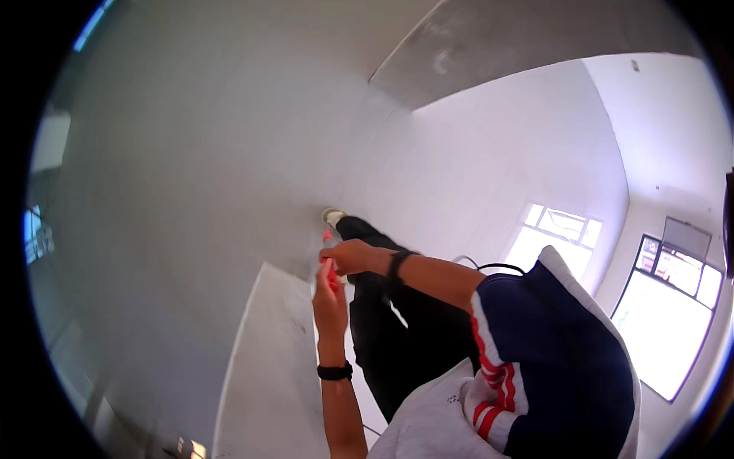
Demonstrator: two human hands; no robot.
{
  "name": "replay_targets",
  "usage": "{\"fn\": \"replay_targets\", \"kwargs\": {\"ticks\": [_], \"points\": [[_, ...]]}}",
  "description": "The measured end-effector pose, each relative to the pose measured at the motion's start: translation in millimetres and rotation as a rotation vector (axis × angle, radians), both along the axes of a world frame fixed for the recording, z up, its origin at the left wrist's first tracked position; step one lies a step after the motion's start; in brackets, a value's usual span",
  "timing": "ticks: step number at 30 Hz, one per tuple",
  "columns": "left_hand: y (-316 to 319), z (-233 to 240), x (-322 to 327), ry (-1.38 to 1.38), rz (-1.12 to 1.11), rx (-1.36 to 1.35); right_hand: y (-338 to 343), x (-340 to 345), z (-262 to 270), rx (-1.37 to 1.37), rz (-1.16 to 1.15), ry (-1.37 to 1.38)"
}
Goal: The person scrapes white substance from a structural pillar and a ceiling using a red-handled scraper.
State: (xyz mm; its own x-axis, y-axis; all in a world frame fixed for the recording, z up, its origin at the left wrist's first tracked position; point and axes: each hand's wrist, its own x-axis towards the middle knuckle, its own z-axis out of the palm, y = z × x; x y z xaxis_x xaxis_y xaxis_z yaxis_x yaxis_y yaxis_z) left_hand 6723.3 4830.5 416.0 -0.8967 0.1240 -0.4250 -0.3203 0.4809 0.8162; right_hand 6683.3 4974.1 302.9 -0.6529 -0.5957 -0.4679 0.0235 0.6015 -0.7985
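My right hand (351, 256) reaches in from the right and closes around a slim red-and-grey object (327, 235), whose pointed red tip shows above the fingers. Just below, my left hand (328, 299) is closed around a red part of what looks like the same object. The two hands meet or nearly meet. The fingers cover much of the object, so its exact kind cannot be told. Both wrists wear a black band. Beyond the hands are my black trousers (373, 321) and one light shoe (333, 217).
A low concrete ledge or wall top (269, 356) runs beside my left arm. Smooth grey floor (172, 172) spreads out ahead. A darker grey surface (516, 40) lies at the top right. Bright windows (668, 310) stand at the right. A black cable (502, 265) curves near my right sleeve.
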Motion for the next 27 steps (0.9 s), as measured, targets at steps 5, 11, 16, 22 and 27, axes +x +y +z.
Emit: {"fn": "replay_targets", "kwargs": {"ticks": [5, 11, 16, 22, 27], "points": [[88.6, 64.5, -58.4, 0.37, -0.485, -0.087, 131.3, -45.2, 92.9, 0.255, -0.224, 0.1], [177.4, 117.4, -132.2, 0.47, -0.689, -0.102, 222.8, -75.1, 165.0, 0.366, -0.533, 0.404], [205.5, 169.6, -183.1, 0.888, -0.845, -0.139, 225.6, -99.0, 231.5, 0.3, -0.906, 0.518], [240.6, 214.3, -246.3, 0.988, -0.879, -0.086, 228.1, -140.5, 266.2, 0.282, -1.244, 0.597], [257.9, 240.5, -280.7, 1.063, -0.947, -0.122, 223.7, -173.3, 281.7, 0.257, -1.414, 0.723]]}}
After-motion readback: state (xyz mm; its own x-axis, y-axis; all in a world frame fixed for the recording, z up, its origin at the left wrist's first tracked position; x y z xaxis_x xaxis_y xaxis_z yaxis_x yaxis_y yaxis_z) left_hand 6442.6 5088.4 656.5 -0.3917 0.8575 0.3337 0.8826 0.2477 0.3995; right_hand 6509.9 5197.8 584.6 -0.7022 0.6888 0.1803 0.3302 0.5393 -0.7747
